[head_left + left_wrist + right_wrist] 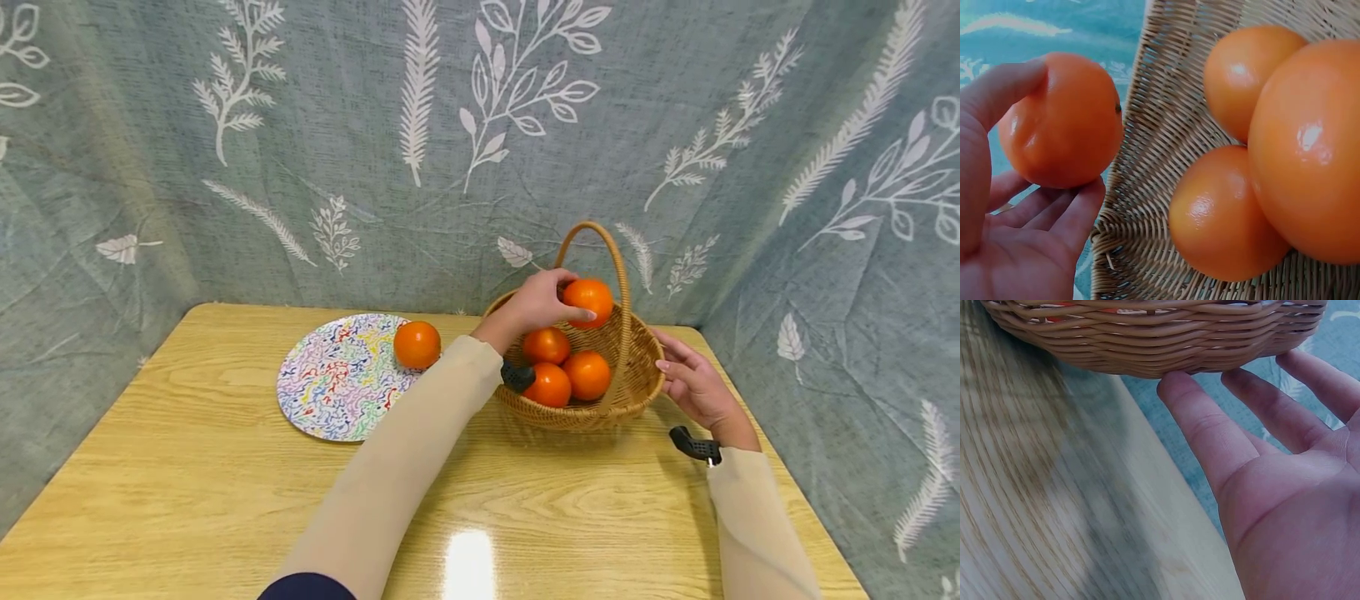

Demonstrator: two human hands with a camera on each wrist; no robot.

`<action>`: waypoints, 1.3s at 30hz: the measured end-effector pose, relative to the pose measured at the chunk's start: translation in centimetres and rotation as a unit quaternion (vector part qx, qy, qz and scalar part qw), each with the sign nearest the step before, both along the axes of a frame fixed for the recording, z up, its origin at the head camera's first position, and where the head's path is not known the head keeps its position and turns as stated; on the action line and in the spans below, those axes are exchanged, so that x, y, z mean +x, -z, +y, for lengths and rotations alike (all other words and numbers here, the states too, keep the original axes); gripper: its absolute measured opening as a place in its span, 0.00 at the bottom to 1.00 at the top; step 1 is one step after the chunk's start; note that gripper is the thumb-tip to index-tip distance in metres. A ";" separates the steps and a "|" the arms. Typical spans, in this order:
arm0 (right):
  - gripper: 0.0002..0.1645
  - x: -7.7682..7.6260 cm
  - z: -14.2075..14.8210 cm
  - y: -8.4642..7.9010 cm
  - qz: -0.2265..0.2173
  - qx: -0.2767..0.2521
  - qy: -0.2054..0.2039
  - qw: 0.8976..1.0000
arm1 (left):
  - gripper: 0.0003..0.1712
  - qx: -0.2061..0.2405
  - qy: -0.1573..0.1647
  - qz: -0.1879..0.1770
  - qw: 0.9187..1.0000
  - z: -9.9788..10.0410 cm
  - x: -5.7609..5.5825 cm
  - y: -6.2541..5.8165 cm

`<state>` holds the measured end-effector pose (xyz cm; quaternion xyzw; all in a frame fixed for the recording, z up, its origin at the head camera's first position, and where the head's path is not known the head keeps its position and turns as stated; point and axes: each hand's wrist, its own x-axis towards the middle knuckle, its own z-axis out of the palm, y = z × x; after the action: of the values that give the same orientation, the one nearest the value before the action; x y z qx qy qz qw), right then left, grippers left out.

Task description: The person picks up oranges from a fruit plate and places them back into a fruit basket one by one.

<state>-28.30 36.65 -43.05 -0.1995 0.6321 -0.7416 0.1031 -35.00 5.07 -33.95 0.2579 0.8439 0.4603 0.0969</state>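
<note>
My left hand [536, 300] grips an orange [588, 302] between thumb and fingers, over the back of the wicker basket [643, 367]. In the left wrist view, that orange [1063, 122] overlaps the basket's woven wall [1147, 119], the thumb on top and the fingers beneath. Inside the basket sit several more oranges [546, 345]. My right hand [697, 387] is at the basket's right side. Its extended fingertips touch the basket's edge in the right wrist view, where only the basket's outer weave [1160, 347] shows.
A round, multicoloured patterned board [330, 379] lies on the wooden table [187, 467], left of the basket. One orange [417, 345] rests at its right edge. The basket's tall handle [624, 308] arches up beside the left hand. A leaf-patterned cloth [337, 125] hangs behind and around the table.
</note>
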 end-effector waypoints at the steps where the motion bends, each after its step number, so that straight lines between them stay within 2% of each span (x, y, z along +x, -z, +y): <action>1: 0.36 0.0 0.0 0.0 0.000 0.001 0.000 1.000 | 0.41 -0.007 0.001 0.000 1.000 0.1 -0.1 0.1; 8: 0.37 -0.1 -0.1 0.2 -0.002 -0.007 -0.004 1.000 | 0.40 -0.052 -0.001 0.003 0.999 0.8 -1.2 0.8; 14: 0.37 0.0 -0.1 0.1 -0.002 -0.001 0.004 1.000 | 0.41 -0.107 0.000 -0.003 0.994 1.2 -1.9 1.2; 17: 0.37 0.0 -0.1 0.0 -0.001 0.010 0.008 1.000 | 0.42 -0.128 0.001 -0.007 0.992 1.3 -2.0 1.4; 25: 0.36 0.0 -0.1 0.1 -0.001 0.009 0.012 1.000 | 0.42 -0.140 -0.003 0.000 0.990 1.9 -2.1 2.0; 36: 0.36 -0.1 -0.1 0.2 -0.006 0.009 0.012 1.000 | 0.42 -0.201 0.002 0.033 0.979 2.8 -2.1 2.4; 39: 0.36 -0.1 -0.1 0.1 -0.007 0.011 0.012 1.000 | 0.44 -0.215 0.003 0.033 0.976 3.0 -2.1 2.3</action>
<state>-28.39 36.60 -43.13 -0.1860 0.6421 -0.7369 0.1010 -37.14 8.04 -36.29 0.2485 0.9250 0.2593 0.1238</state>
